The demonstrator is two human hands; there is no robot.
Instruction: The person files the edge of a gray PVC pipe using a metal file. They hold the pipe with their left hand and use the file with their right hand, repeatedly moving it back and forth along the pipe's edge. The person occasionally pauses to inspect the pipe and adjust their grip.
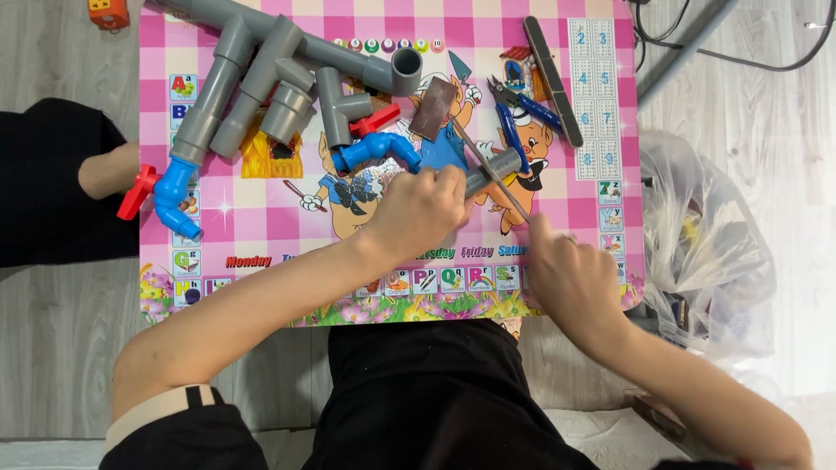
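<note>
My left hand (418, 209) presses down on a short grey pipe piece (494, 165) that lies on a pink cartoon mat (261, 218). My right hand (570, 270) grips the handle end of a thin saw blade (488, 165), which lies slantwise across that pipe piece. A blue elbow fitting (376, 148) sits just left of my left hand.
Several grey pipes and fittings (252, 70) lie at the mat's upper left, with a blue valve with a red handle (170, 191) at the left edge. Blue-handled pliers (518, 117), a dark file (553, 78) and a sandpaper piece (433, 109) lie at the upper right. A clear plastic bag (710, 235) sits to the right.
</note>
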